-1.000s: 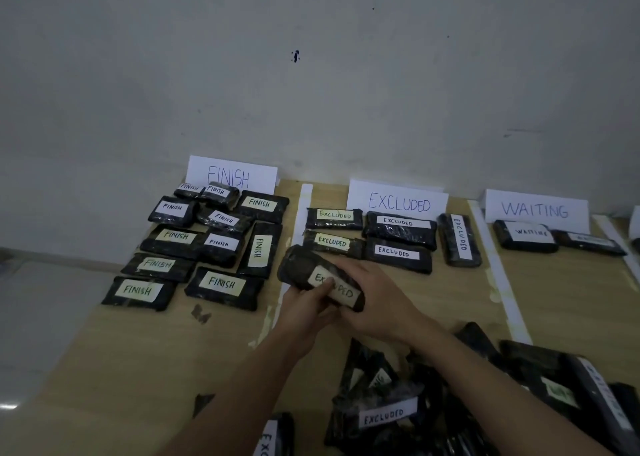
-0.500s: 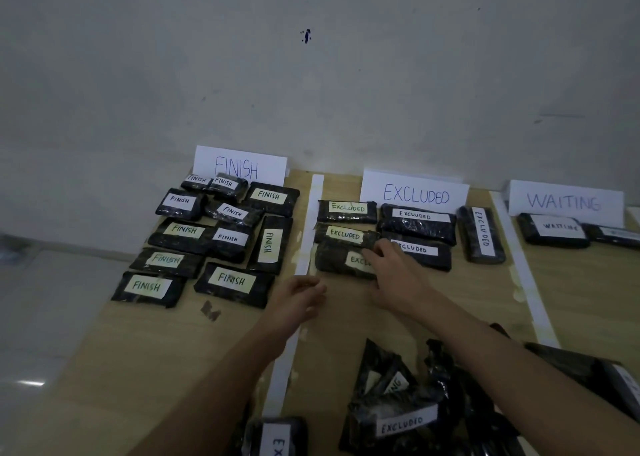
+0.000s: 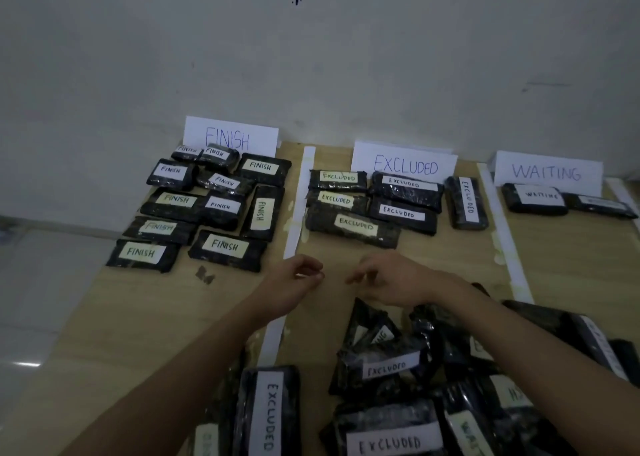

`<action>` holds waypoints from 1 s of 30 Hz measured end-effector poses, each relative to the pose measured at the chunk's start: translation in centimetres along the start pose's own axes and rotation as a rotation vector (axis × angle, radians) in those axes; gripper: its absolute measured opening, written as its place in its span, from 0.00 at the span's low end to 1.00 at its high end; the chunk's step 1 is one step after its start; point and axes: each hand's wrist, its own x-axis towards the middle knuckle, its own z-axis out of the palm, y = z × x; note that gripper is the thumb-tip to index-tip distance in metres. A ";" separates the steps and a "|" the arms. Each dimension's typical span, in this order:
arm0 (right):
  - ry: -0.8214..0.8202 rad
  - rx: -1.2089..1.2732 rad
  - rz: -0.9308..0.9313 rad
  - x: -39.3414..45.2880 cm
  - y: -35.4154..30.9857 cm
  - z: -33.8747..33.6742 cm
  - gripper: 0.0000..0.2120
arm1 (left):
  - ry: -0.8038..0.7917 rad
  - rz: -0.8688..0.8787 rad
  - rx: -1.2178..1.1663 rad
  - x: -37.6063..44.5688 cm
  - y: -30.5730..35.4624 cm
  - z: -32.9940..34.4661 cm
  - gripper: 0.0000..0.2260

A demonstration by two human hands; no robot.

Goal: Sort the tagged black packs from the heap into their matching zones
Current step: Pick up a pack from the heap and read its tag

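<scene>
Black packs in heap point(image 3: 433, 386) lie at near edge of wooden tabletop point(image 3: 398, 265), directly below both hands. Left hand point(image 3: 294, 286) and right hand point(image 3: 391, 279) hover empty, each grip loosely curled. Nearest pack tagged EXCLUDED point(image 3: 384, 369) sits just beneath right hand, long axis roughly crosswise. Judgement: right hand closer; EXCLUDED zone point(image 3: 403, 165) straight ahead.

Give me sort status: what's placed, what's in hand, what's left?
Placed: about ten black plastic-wrapped packs tagged FINISH by the FINISH sign, six EXCLUDED packs in the middle zone, two WAITING packs on the right. In hand: nothing; left hand and right hand hover empty. Left: the near heap, mostly EXCLUDED and WAITING tags.
</scene>
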 end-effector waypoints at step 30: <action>0.863 0.706 0.302 -2.5 -1.5 -0.2 0.12 | 0.122 0.070 -0.463 -2.3 4.2 0.3 0.03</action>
